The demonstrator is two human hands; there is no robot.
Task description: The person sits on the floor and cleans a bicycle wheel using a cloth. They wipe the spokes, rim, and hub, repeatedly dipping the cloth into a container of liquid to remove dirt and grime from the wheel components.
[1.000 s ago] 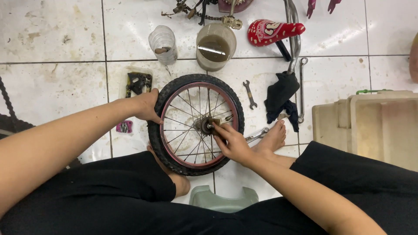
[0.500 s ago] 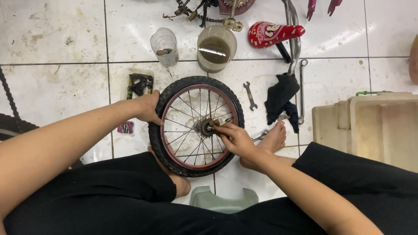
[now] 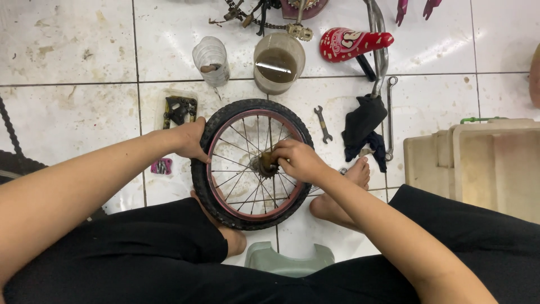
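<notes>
A small bicycle wheel [image 3: 251,164] with a black tyre, red rim and thin spokes lies flat on the tiled floor between my bare feet. My left hand [image 3: 190,139] grips the tyre at its left edge. My right hand [image 3: 296,161] is closed over the rusty hub [image 3: 263,165] at the wheel's centre, fingers pinched on the axle part. What sits under those fingers is hidden.
A small spanner [image 3: 323,124] and a black rag [image 3: 364,127] lie right of the wheel. A cup of dirty liquid [image 3: 278,68], a clear jar [image 3: 211,58], a red bicycle saddle [image 3: 350,44] and chain parts sit behind. Beige plastic bins [image 3: 478,163] stand right; a green stool [image 3: 289,260] is under me.
My right hand has shifted a little along the hub, from its right side to over its centre, with the wrist turning. The left hand and wheel have stayed put.
</notes>
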